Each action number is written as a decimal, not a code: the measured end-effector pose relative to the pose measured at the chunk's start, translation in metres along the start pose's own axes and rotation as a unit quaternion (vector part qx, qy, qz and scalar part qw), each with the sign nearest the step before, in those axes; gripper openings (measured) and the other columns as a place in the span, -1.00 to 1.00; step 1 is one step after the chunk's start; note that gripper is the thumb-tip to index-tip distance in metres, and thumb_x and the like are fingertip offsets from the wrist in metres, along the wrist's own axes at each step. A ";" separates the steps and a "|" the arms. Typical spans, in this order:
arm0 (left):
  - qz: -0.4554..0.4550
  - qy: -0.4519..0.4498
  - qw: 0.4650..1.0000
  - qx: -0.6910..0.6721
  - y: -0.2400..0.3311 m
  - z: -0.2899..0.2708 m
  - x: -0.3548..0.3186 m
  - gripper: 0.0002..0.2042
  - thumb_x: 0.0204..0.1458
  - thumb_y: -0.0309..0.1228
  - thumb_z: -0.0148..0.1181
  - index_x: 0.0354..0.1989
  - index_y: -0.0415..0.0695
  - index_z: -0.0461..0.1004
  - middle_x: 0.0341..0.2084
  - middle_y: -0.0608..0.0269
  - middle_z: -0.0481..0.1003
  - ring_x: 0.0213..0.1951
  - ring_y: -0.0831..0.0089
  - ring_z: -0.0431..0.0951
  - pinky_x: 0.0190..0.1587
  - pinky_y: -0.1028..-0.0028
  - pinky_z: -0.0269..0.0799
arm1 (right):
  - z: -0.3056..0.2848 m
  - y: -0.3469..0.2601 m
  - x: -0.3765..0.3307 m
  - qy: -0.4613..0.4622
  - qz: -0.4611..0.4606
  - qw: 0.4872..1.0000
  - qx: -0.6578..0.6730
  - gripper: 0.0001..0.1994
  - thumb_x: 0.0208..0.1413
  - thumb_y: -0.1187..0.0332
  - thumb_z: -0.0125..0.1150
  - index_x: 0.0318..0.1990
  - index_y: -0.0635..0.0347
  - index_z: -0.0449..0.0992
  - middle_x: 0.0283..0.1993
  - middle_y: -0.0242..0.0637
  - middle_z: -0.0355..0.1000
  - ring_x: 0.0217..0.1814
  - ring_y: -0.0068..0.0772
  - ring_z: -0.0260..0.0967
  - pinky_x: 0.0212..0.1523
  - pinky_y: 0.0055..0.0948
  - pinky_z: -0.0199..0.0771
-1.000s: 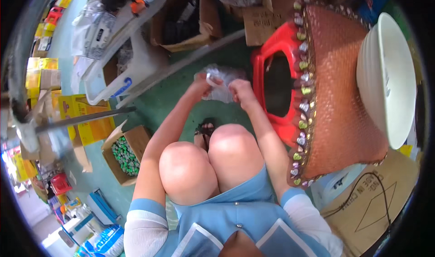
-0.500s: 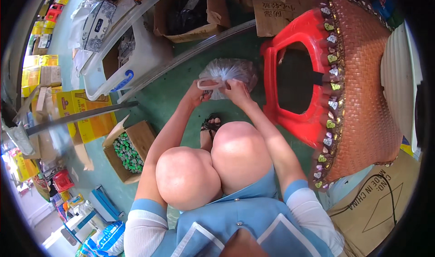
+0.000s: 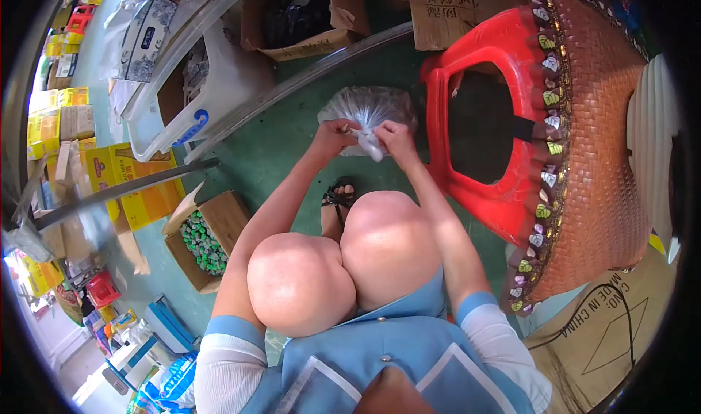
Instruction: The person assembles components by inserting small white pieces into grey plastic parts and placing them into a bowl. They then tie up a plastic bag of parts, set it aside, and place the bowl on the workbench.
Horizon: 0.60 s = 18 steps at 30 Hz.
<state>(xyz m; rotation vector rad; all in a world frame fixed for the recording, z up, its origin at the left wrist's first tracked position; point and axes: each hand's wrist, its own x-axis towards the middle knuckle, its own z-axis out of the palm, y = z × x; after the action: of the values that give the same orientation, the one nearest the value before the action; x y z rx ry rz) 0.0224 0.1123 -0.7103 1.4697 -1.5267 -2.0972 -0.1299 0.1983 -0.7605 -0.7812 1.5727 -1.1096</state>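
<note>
A clear plastic bag (image 3: 369, 105) rests on the green floor in front of my knees, its top gathered and twisted into a neck. From the left, my left hand (image 3: 336, 136) pinches the gathered plastic. My right hand (image 3: 395, 137) has its fingers closed on the other side of the same neck. A short crumpled tail of the bag hangs between the two hands, toward me. What lies inside the bag is too blurred to make out.
A red plastic stool (image 3: 438, 122) stands close on the right, beside a brown woven cover (image 3: 595, 144) with a ruffled trim. At left sits an open carton (image 3: 219, 231) of green and silvery pieces. A metal bar (image 3: 321, 63) and a clear plastic bin (image 3: 241, 71) lie beyond.
The loop of plastic that stood open between my hands is now drawn into a tight bunch. My right hand has shifted slightly right, and my left hand has moved slightly right too.
</note>
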 end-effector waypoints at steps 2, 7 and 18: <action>0.017 0.009 0.999 0.039 -0.007 0.000 0.002 -0.77 -0.33 -0.64 0.17 -0.39 -0.19 0.47 -0.67 0.48 0.31 -0.68 0.73 0.21 -0.68 0.69 0.06 | 0.006 -0.011 -0.002 0.029 -0.091 0.994 -0.059 -0.91 -0.21 0.43 0.08 -0.50 0.24 0.42 -0.63 -0.36 0.27 -0.58 -0.54 0.24 -0.54 -0.54 0.23; 0.087 0.079 0.992 0.053 -0.021 0.002 0.007 -0.80 -0.28 -0.64 0.12 -0.41 -0.17 0.47 -0.66 0.53 0.30 -0.60 0.75 0.19 -0.61 0.69 0.08 | 0.008 -0.038 -0.005 -0.033 -0.287 0.924 -0.251 -0.77 -0.27 0.56 0.10 -0.34 0.21 0.44 -0.47 -0.29 0.30 -0.48 -0.48 0.28 -0.44 -0.54 0.28; 0.119 0.118 0.982 0.092 -0.036 -0.017 0.012 -0.80 -0.34 -0.59 0.19 -0.42 -0.20 0.49 -0.68 0.47 0.33 -0.62 0.74 0.21 -0.60 0.67 0.10 | -0.014 -0.122 -0.019 -0.014 -0.147 0.970 0.195 -0.84 -0.13 0.62 0.01 -0.34 0.26 0.42 -0.45 -0.41 0.30 -0.48 -0.68 0.23 -0.44 -0.70 0.24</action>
<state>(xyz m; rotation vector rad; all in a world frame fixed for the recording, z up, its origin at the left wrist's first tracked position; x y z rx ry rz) 0.0437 0.1104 -0.7464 1.4482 -1.7386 -1.6234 -0.1439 0.1745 -0.6392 -0.7685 1.1819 -1.5593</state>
